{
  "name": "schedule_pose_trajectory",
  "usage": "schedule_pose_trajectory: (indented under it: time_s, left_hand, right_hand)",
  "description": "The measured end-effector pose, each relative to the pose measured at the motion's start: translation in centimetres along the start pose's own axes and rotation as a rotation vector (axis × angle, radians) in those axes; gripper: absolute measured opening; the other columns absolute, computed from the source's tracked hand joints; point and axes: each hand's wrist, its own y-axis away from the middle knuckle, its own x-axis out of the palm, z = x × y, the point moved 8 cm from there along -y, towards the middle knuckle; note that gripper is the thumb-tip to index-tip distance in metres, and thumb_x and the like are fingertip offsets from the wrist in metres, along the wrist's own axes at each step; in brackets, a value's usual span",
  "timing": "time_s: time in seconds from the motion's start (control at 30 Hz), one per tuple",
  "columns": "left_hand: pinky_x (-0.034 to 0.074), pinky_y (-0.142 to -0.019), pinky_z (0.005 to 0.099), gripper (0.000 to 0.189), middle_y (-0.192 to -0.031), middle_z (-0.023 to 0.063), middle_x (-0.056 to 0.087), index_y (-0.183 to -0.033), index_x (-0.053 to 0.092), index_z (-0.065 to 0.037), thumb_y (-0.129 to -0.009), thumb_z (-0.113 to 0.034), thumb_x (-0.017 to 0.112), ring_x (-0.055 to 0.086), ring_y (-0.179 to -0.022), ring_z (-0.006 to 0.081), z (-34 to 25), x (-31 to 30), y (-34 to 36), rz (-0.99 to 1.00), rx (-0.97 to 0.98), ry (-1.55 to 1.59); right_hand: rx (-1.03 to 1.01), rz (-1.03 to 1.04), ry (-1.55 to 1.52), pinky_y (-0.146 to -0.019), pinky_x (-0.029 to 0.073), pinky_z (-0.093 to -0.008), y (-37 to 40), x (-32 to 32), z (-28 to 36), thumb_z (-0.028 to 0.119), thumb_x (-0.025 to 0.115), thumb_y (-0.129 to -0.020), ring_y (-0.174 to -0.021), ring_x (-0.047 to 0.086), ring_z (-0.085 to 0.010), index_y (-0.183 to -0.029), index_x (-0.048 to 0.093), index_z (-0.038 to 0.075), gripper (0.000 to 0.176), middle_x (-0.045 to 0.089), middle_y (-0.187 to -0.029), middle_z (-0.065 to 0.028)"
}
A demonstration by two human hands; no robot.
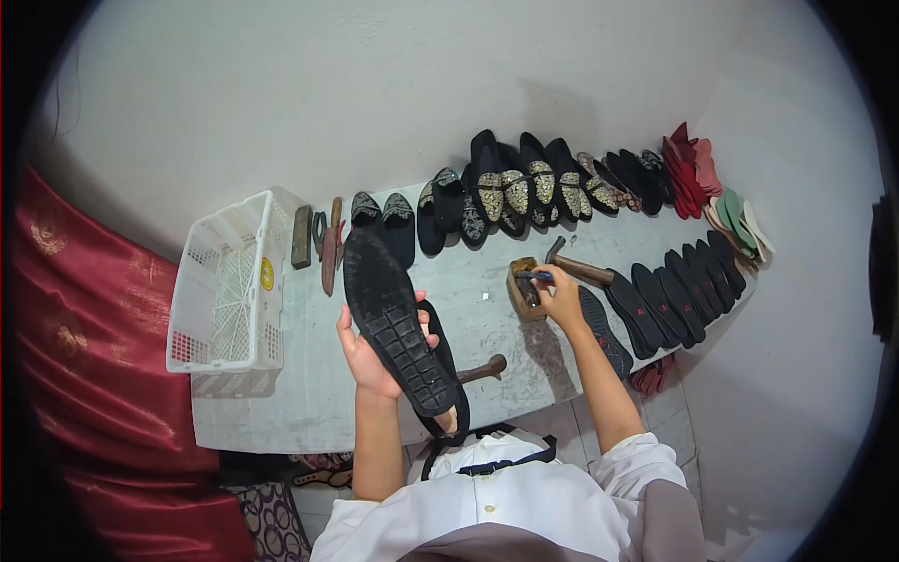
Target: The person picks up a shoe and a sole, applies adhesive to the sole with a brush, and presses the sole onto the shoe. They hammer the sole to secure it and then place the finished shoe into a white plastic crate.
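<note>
Footwear piece (391,314), black and gridded, sat above the desk (309,403) in the left hand (368,365), right hand (564,302) pinching a blue tool (540,276) over a container (533,313) — decorated shoes (489,192) looked assembled, loose soles (680,302) unattached.

One basket (225,361) stands left of one box (533,313). Right of the box lie one hammer (584,271) and over five soles (648,288); beyond, over ten shoes (484,161).

Black ridged shoe sole (398,323) in your left hand (382,351): matt, rubber-like, rough treads | white latticed basket (228,286): smooth plastic | deep-red patterned curtain (103,375): glossy cloth | brown-handled hammer (581,270): wooden handle, dark metal head | pale grey table (318,393): scuffed surface, dull sheen
</note>
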Motion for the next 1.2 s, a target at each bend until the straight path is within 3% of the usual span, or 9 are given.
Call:
schedule_pose_trajectory:
  time_s: [0.3, 0.5, 0.6, 0.7, 0.73, 0.83, 0.93, 1.03, 1.2]
  left_hand:
    - [0.048, -0.063, 0.0392, 0.08, -0.098, 0.0173, 0.055, -0.119, 0.045, 0.005, -0.083, -0.064, 0.03, 0.052, -0.08, 0.0258, -0.4, 0.1, 0.0, -0.046, 0.006, 0.011]
    - [0.051, -0.064, 0.0378, 0.081, -0.096, 0.0181, 0.056, -0.12, 0.043, 0.006, -0.082, -0.065, 0.033, 0.054, -0.077, 0.0253, -1.6, 0.1, 0.3, -0.093, 0.099, 0.052]
    - [0.053, -0.067, 0.0384, 0.083, -0.094, 0.0187, 0.056, -0.121, 0.042, 0.007, -0.081, -0.066, 0.035, 0.057, -0.077, 0.0281, -2.0, 0.2, 0.5, -0.055, 0.115, 0.016]
    - [0.054, -0.069, 0.0389, 0.086, -0.094, 0.0193, 0.056, -0.123, 0.039, 0.008, -0.08, -0.067, 0.038, 0.06, -0.08, 0.0312, -1.5, -0.6, 0.7, 0.001, 0.059, -0.052]
    - [0.054, -0.069, 0.0391, 0.088, -0.094, 0.0196, 0.057, -0.124, 0.038, 0.009, -0.08, -0.067, 0.039, 0.06, -0.082, 0.0318, -1.1, -0.8, 0.7, -0.002, 0.065, -0.069]
    - [0.052, -0.083, 0.0382, 0.088, -0.115, 0.0218, 0.051, -0.129, 0.034, 0.006, -0.08, -0.066, 0.044, 0.059, -0.096, 0.0258, -0.4, -0.1, 0.3, 0.077, 0.116, -0.197]
    - [0.05, -0.088, 0.0396, 0.091, -0.127, 0.0258, 0.043, -0.131, 0.032, 0.006, -0.078, -0.065, 0.049, 0.055, -0.105, 0.0284, 0.2, 0.8, -0.2, 0.144, 0.098, -0.253]
    - [0.048, -0.09, 0.0402, 0.094, -0.128, 0.0275, 0.041, -0.131, 0.031, 0.007, -0.076, -0.067, 0.05, 0.053, -0.109, 0.0311, -0.2, 2.8, -0.2, 0.154, 0.139, -0.423]
    - [0.051, -0.08, 0.0339, 0.087, -0.114, 0.0249, 0.054, -0.125, 0.04, 0.007, -0.078, -0.064, 0.052, 0.061, -0.093, 0.0259, -1.1, 3.1, 0.8, 0.111, 0.212, -0.62]
  right_hand:
    - [0.018, 0.094, 0.064, -0.074, 0.048, -0.0351, 1.6, 1.1, -1.9, 0.001, 0.062, -0.075, -0.085, 0.061, -0.0307, -0.095, 0.059, 0.003, 0.02, 0.061, -0.094, -0.016]
    - [0.043, 0.305, 0.285, -0.095, 0.038, -0.0415, 3.9, 2.6, -3.3, 0.005, 0.068, -0.069, -0.114, 0.045, -0.036, -0.107, 0.055, 0.007, 0.04, 0.049, -0.121, -0.0186]
    - [0.041, 0.456, 0.545, -0.1, 0.033, -0.0429, 4.3, 1.8, -0.2, 0.007, 0.072, -0.066, -0.121, 0.036, -0.0386, -0.115, 0.052, 0.01, 0.053, 0.041, -0.129, -0.0189]
    - [0.013, 0.432, 0.49, -0.102, 0.03, -0.0436, 3.1, -0.4, 5.4, 0.01, 0.075, -0.064, -0.125, 0.029, -0.038, -0.122, 0.048, 0.014, 0.063, 0.031, -0.135, -0.0191]
    - [-0.064, 0.359, 0.348, -0.092, 0.04, -0.0393, 2.6, -1.3, 7.8, 0.014, 0.07, -0.073, -0.115, 0.044, -0.0315, -0.119, 0.051, 0.01, 0.049, 0.048, -0.121, -0.0173]
    - [0.381, 0.955, -0.459, -0.075, 0.048, -0.032, 5.0, 2.4, 9.5, 0.034, 0.055, -0.089, -0.093, 0.059, -0.0229, -0.116, 0.054, 0.004, 0.04, 0.061, -0.101, -0.0125]
    - [0.634, 1.423, -0.842, -0.064, 0.048, -0.0257, 9.1, 5.1, 15.6, 0.058, 0.024, -0.092, -0.077, 0.063, -0.0163, -0.114, 0.056, 0.0, 0.069, 0.065, -0.087, -0.0095]
    - [0.761, 1.426, -1.073, -0.065, 0.049, -0.0249, 9.6, 8.0, 17.2, 0.068, 0.01, -0.086, -0.079, 0.063, -0.0167, -0.117, 0.054, -0.001, 0.088, 0.065, -0.095, -0.0124]
    - [1.009, 1.361, -1.406, -0.073, 0.051, -0.0234, 8.9, 10.8, 17.6, 0.066, 0.016, -0.088, -0.084, 0.064, -0.017, -0.12, 0.048, -0.007, 0.086, 0.062, -0.103, -0.0197]
